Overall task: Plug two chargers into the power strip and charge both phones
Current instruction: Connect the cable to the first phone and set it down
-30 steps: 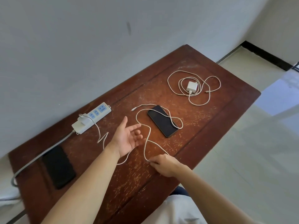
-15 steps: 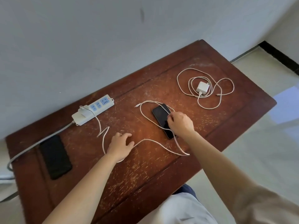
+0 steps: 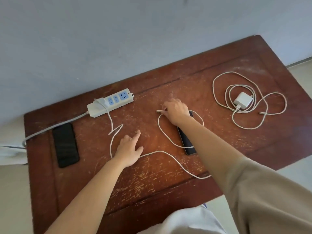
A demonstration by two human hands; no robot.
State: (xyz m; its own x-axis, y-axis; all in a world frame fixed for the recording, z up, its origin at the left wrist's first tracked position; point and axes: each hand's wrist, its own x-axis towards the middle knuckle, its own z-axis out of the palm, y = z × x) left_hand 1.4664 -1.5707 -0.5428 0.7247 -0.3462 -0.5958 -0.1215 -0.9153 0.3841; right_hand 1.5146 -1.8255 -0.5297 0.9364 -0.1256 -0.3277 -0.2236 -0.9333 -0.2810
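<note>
The counter (image 3: 219,78) is dark red-brown wood, its varnish worn and scored with pale scratches, most thickly toward the lower centre of the frame. The power strip (image 3: 110,103) at centre left looks like smooth white plastic with blue socket faces. The two phones (image 3: 65,145) (image 3: 187,142) have glossy black glass fronts. The cable (image 3: 168,137) across the middle looks pale and braided, matt. The charger block (image 3: 243,100) at the right is smooth white plastic. The sleeve (image 3: 270,191) at lower right is matt tan cloth.
</note>
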